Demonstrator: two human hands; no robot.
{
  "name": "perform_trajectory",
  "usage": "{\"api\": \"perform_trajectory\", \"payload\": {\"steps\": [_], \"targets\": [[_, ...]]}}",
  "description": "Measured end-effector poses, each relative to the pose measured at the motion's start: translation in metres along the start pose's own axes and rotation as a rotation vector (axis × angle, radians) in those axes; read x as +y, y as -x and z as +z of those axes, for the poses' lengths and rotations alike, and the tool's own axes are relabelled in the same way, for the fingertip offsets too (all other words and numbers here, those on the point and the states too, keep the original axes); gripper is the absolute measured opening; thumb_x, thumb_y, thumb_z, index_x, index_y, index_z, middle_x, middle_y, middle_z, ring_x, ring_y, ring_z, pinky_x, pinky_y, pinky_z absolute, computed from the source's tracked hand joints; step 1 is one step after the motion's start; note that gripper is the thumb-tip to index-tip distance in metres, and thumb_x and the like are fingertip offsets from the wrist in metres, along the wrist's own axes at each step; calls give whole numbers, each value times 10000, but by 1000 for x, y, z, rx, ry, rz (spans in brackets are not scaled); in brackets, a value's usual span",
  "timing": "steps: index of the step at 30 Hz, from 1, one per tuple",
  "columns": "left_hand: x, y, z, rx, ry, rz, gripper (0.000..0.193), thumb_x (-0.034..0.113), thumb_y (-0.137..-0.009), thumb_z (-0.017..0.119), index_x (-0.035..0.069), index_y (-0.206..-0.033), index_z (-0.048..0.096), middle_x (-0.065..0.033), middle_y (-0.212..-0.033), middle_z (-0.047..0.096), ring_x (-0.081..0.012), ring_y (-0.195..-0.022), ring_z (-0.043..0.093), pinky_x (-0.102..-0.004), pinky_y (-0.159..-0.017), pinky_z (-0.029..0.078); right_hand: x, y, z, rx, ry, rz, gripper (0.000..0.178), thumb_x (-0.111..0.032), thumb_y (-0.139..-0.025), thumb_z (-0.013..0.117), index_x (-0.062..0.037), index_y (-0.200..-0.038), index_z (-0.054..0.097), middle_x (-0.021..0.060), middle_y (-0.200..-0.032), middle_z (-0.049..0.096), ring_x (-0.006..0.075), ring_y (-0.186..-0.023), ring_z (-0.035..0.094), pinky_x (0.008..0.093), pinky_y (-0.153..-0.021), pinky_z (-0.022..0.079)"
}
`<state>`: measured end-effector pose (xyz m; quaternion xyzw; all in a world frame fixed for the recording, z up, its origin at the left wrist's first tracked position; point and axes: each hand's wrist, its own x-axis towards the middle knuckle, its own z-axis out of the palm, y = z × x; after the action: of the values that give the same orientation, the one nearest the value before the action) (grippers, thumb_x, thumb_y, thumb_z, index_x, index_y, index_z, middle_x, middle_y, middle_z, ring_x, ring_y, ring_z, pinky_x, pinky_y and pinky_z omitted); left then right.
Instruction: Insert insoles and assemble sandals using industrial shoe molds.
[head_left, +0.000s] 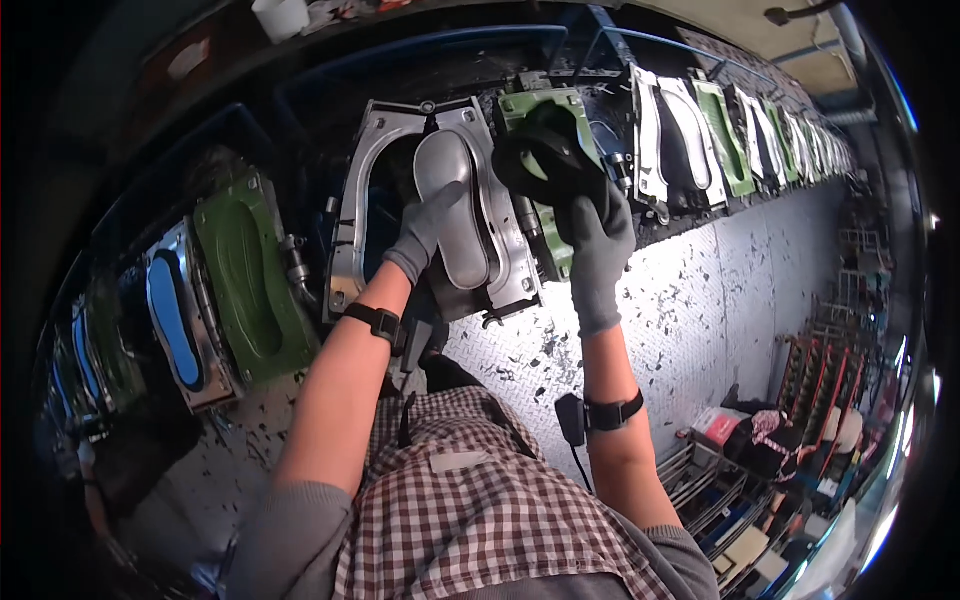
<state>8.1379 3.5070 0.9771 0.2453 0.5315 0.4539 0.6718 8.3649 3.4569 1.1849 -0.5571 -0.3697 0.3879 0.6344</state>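
My left hand (430,228), in a grey glove, is closed on the edge of a silver metal shoe last (462,240). One digit lies over its face; the others are mostly hidden. The sole-shaped last stands within an opened silver shoe mould (350,215), whose two halves spread to either side. To the right, my gloved right hand (603,235) grips a black shoe upper (550,150) with an opening through it. This upper is held in front of a green mould half (555,245), covering much of it.
More moulds line the bench: a green mould (252,290) and one with a blue sole (172,315) at left, silver moulds (675,140) at right. Black scraps litter the metal floor (690,290). Another person (775,440) is beside racks (825,390) at lower right.
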Motion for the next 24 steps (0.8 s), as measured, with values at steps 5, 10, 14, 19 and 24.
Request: {"api": "perform_trajectory", "payload": {"steps": [5,10,14,19,24], "targets": [[2,67,64,45,-2,-57,496,272,-835,842,1,-1226,702,-39,-1092,728,-150,-922,679,-302,-862,545,35,-51,-1,17,666,-476,379,-52,-926,682,-99,-1301,664,137,-954,681,271,-818,682,360,-714,534],[29,114,44,-6,-123,150,472,236,-900,790,0,-1285,653,-57,-1177,707,-152,-997,672,-325,-900,551,33,-16,39,-1129,965,-304,357,-280,-930,649,-237,-1283,688,96,-1160,682,326,-1063,694,431,-909,548],[28,149,28,-274,-654,111,482,242,-932,734,22,-1317,544,-156,-1229,682,-215,-1065,700,-347,-871,577,32,-20,55,-1249,988,-312,356,-273,-930,647,-232,-1281,692,84,-1205,678,302,-1042,703,427,-898,555],[0,197,55,-31,-237,-482,321,114,-904,690,-15,-1187,609,-168,-857,726,-256,-630,724,-362,-562,606,54,7,34,-1222,864,-425,358,-279,-911,676,-242,-1267,697,55,-1171,686,313,-924,729,418,-819,583],[-12,200,61,-11,-189,-334,332,33,-870,651,-51,-1189,604,-174,-893,723,-250,-702,738,-351,-589,614,59,39,-18,-1388,844,-256,365,-301,-915,686,-212,-1269,689,100,-1206,682,327,-989,714,436,-856,575]]}}
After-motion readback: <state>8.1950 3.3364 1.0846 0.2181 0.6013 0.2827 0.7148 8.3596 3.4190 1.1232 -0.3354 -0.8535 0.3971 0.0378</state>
